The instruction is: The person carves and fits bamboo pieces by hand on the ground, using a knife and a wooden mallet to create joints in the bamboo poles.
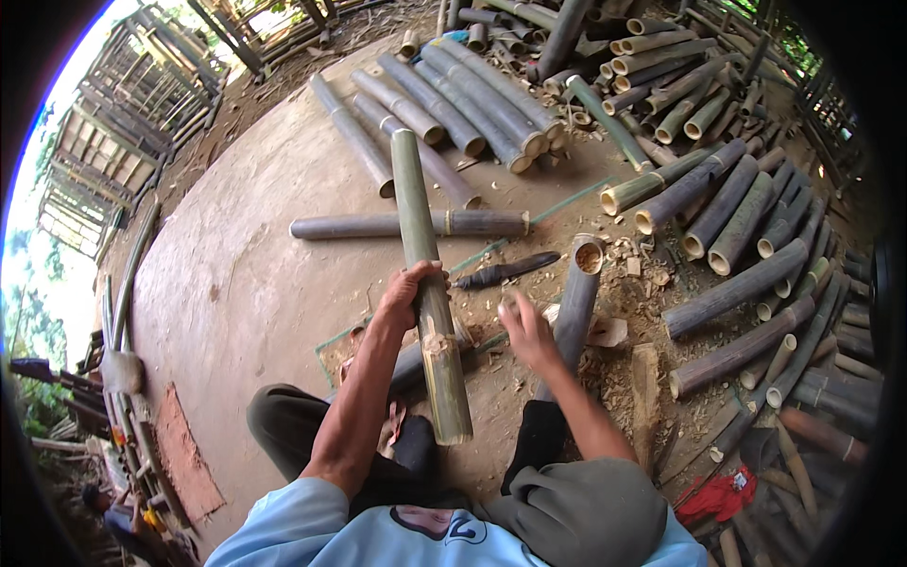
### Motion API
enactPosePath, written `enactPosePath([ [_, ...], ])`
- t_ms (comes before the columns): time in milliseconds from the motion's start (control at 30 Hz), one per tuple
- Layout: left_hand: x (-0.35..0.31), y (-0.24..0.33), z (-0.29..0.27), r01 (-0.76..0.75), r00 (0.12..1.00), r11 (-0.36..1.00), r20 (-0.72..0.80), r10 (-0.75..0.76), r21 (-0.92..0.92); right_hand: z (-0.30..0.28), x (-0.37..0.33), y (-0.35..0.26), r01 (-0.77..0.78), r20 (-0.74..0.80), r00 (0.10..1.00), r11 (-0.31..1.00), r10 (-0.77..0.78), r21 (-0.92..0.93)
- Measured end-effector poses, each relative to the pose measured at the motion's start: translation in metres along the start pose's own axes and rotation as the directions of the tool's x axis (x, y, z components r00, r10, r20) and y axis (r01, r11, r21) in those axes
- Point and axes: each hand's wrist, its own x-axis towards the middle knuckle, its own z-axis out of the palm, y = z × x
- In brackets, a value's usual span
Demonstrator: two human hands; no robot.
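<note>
My left hand [412, 291] is wrapped round a long green bamboo pole [416, 203], which is tilted upright in front of me. Around a node on its lower part the skin is scraped pale. Its lower end hangs above the floor between my feet. To the right, my right hand [529, 333] hovers with loosely bent, slightly blurred fingers and no visible object in it. Just beyond that hand lies a dark sheathed or wrapped blade-like tool [505, 271]. Beside the same hand a thick dark bamboo piece [574, 312] leans, with wood chips in its open top.
A dark bamboo pole [326, 226] lies crosswise ahead on the concrete floor [217, 255]. Several cut poles [472, 94] rest beyond it. Piles of bamboo [723, 203] line the right. Shavings surround a wood block [607, 331]. Another person [123, 520] is at far lower left.
</note>
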Motion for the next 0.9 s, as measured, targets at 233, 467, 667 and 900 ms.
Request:
enactPosePath([
  [233, -0.006, 0.000, -0.017, -0.223, 0.967, 0.975, -0.125, 0.224, 0.022, 0.036, 0.142, 0.008, -0.236, 0.235, 0.943, 0.972, 0.235, -0.025],
  [467, -0.011, 0.007, -0.009, -0.223, 0.975, 0.969, -0.032, 0.221, -0.101, 0.050, 0.158, 0.045, -0.093, 0.058, 0.994, 0.994, 0.097, -0.059],
  [667, -0.014, -0.002, -0.021, -0.250, 0.961, 0.929, 0.045, 0.272, -0.274, 0.048, 0.106, 0.025, -0.133, -0.087, 0.975, 0.852, 0.204, 0.507],
  [900, -0.045, -0.031, -0.029, -0.240, 0.970, 0.959, -0.072, 0.232, -0.151, -0.010, -0.012, -0.007, 0.020, -0.083, 0.992, 0.547, 0.091, 0.837],
])
